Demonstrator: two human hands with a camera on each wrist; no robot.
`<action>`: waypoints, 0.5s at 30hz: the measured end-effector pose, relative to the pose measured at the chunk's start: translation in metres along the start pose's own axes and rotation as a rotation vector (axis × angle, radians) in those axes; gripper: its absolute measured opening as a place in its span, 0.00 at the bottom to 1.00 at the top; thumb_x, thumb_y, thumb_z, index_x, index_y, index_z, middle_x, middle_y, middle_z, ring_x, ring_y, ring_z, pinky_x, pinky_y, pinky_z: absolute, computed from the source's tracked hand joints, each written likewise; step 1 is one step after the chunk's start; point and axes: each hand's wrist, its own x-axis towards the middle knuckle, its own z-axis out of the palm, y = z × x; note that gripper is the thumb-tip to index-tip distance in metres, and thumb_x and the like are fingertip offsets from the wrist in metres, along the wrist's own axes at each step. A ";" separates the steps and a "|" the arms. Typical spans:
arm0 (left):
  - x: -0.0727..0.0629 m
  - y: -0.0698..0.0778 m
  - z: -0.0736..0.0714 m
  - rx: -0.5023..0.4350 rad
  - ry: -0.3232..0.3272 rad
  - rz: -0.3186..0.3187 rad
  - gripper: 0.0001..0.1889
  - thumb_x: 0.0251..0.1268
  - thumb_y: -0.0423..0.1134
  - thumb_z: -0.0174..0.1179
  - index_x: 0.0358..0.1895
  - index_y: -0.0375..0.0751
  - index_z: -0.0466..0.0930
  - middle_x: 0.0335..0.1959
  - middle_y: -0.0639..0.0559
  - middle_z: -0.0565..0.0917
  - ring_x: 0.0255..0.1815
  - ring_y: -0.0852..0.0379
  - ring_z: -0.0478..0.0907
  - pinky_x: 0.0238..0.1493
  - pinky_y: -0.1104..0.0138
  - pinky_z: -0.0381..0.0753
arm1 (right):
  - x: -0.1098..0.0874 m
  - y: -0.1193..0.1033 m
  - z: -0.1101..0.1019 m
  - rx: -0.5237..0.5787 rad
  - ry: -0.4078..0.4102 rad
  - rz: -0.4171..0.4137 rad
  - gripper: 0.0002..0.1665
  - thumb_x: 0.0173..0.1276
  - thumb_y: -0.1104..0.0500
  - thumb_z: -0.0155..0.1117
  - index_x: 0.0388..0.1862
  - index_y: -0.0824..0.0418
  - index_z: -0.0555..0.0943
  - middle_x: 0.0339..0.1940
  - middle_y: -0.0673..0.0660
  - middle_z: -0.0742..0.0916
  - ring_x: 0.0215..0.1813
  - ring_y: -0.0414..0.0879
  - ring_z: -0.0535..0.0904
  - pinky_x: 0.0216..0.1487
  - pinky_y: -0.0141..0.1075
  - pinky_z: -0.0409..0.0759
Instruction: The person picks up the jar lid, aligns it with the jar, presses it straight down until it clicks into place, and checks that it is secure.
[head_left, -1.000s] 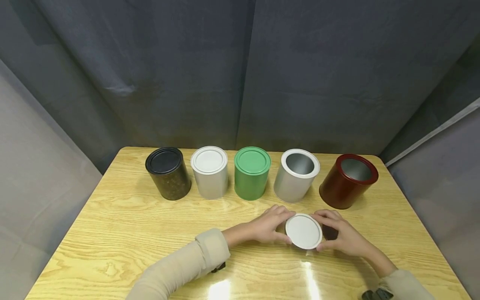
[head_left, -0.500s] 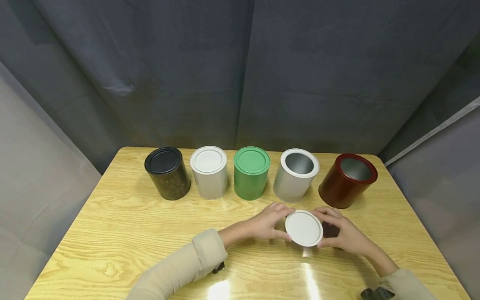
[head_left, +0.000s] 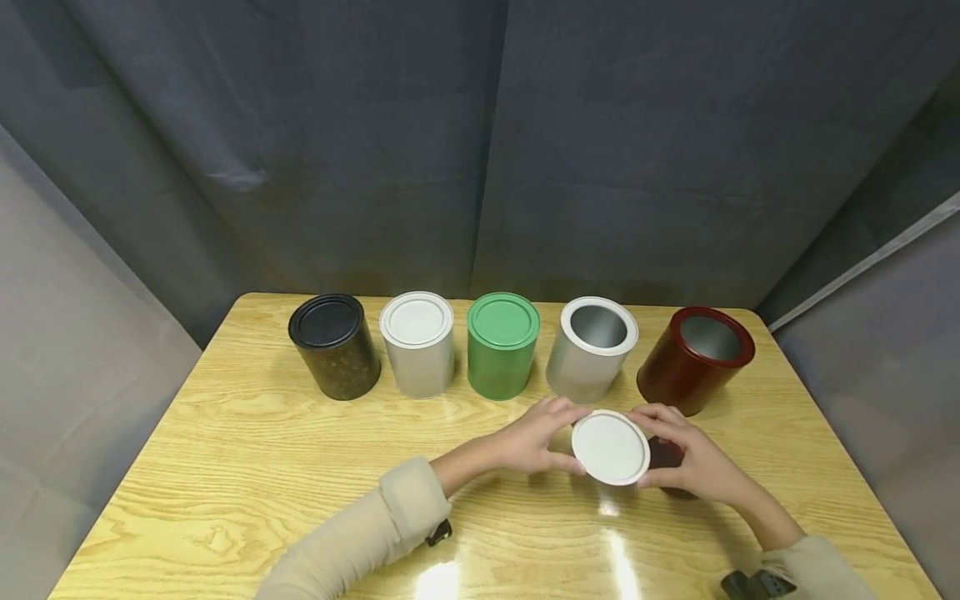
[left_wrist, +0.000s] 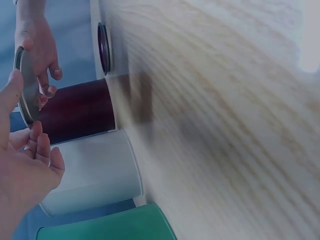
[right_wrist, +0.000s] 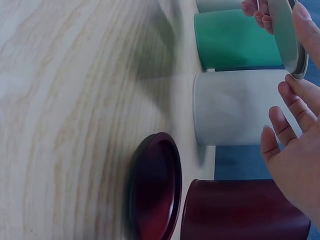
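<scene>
A round white lid (head_left: 611, 447) is held up off the table between both hands. My left hand (head_left: 532, 443) pinches its left edge between thumb and fingers, and my right hand (head_left: 696, 462) grips the right edge the same way. In the left wrist view the lid (left_wrist: 28, 90) is seen nearly edge-on, its metallic underside showing. Just behind the hands stands an uncovered white can (head_left: 583, 375), its grey inside visible. A dark red lid (right_wrist: 157, 187) lies on the table beneath my right hand, which partly hides it in the head view.
An uncovered dark red can (head_left: 678, 379) stands at the right end of the row. To the left are covered cans: green (head_left: 501, 371), white (head_left: 423, 367) and black (head_left: 347, 367). Dark curtains (head_left: 480, 150) hang behind the wooden table (head_left: 247, 467).
Both hands have raised the white lid a little and carried it slightly away from me, toward the uncovered white can. The row of cans stays put.
</scene>
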 end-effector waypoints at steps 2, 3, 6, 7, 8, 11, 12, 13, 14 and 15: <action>0.000 0.001 -0.002 -0.006 0.005 -0.002 0.40 0.50 0.48 0.67 0.66 0.38 0.61 0.53 0.49 0.71 0.54 0.58 0.64 0.56 0.70 0.61 | 0.001 -0.002 -0.001 0.005 0.003 -0.013 0.46 0.36 0.65 0.78 0.59 0.67 0.71 0.54 0.55 0.73 0.56 0.34 0.61 0.49 0.26 0.66; 0.000 0.002 -0.003 -0.010 0.008 -0.004 0.40 0.49 0.48 0.67 0.66 0.38 0.61 0.53 0.49 0.71 0.54 0.58 0.64 0.56 0.70 0.61 | 0.002 -0.003 -0.002 0.003 0.006 -0.017 0.46 0.36 0.65 0.78 0.59 0.67 0.71 0.55 0.55 0.73 0.57 0.34 0.61 0.50 0.25 0.65; 0.001 0.004 -0.007 -0.015 0.014 -0.004 0.40 0.49 0.47 0.68 0.65 0.37 0.62 0.53 0.49 0.71 0.54 0.58 0.64 0.55 0.70 0.62 | 0.003 -0.005 -0.004 -0.006 0.018 -0.024 0.47 0.35 0.65 0.79 0.60 0.67 0.71 0.56 0.53 0.72 0.58 0.34 0.60 0.50 0.24 0.62; 0.001 0.004 -0.009 -0.017 0.016 -0.003 0.40 0.49 0.47 0.68 0.65 0.37 0.62 0.52 0.49 0.71 0.54 0.57 0.64 0.55 0.70 0.62 | 0.004 -0.005 -0.005 -0.008 0.023 -0.026 0.47 0.34 0.66 0.79 0.60 0.67 0.71 0.56 0.53 0.72 0.58 0.34 0.60 0.50 0.25 0.62; 0.002 0.005 -0.011 -0.021 0.018 -0.001 0.39 0.49 0.46 0.68 0.65 0.37 0.62 0.52 0.49 0.71 0.54 0.57 0.64 0.55 0.70 0.62 | 0.004 -0.006 -0.005 -0.010 0.028 -0.029 0.47 0.34 0.67 0.79 0.60 0.67 0.71 0.56 0.53 0.72 0.59 0.34 0.59 0.50 0.25 0.62; 0.002 0.007 -0.016 -0.023 0.023 0.008 0.39 0.49 0.46 0.68 0.65 0.36 0.62 0.52 0.49 0.71 0.53 0.57 0.64 0.54 0.71 0.63 | 0.007 -0.007 -0.008 -0.005 0.033 -0.040 0.48 0.33 0.68 0.78 0.60 0.67 0.71 0.57 0.52 0.71 0.59 0.34 0.60 0.49 0.26 0.65; 0.002 0.008 -0.017 -0.028 0.024 0.009 0.39 0.49 0.45 0.68 0.65 0.36 0.62 0.52 0.49 0.71 0.53 0.57 0.64 0.54 0.71 0.63 | 0.007 -0.007 -0.008 -0.003 0.032 -0.047 0.48 0.33 0.69 0.78 0.60 0.67 0.71 0.58 0.52 0.71 0.59 0.34 0.60 0.48 0.26 0.66; 0.002 0.009 -0.019 -0.031 0.027 0.012 0.39 0.49 0.45 0.68 0.65 0.35 0.62 0.52 0.49 0.72 0.54 0.57 0.64 0.54 0.71 0.63 | 0.008 -0.008 -0.009 -0.003 0.033 -0.051 0.48 0.33 0.69 0.78 0.60 0.68 0.71 0.58 0.52 0.71 0.59 0.34 0.60 0.47 0.26 0.67; 0.003 0.009 -0.020 -0.033 0.030 0.014 0.39 0.49 0.45 0.68 0.64 0.35 0.62 0.52 0.48 0.72 0.54 0.57 0.64 0.54 0.70 0.63 | 0.009 -0.008 -0.010 -0.001 0.032 -0.056 0.48 0.33 0.69 0.78 0.59 0.68 0.71 0.58 0.52 0.71 0.59 0.34 0.61 0.47 0.27 0.68; 0.003 0.010 -0.022 -0.034 0.034 0.015 0.39 0.49 0.45 0.68 0.64 0.35 0.62 0.52 0.48 0.72 0.54 0.56 0.64 0.55 0.70 0.63 | 0.010 -0.009 -0.011 0.003 0.029 -0.059 0.48 0.33 0.69 0.78 0.60 0.68 0.71 0.58 0.52 0.71 0.59 0.34 0.61 0.46 0.27 0.69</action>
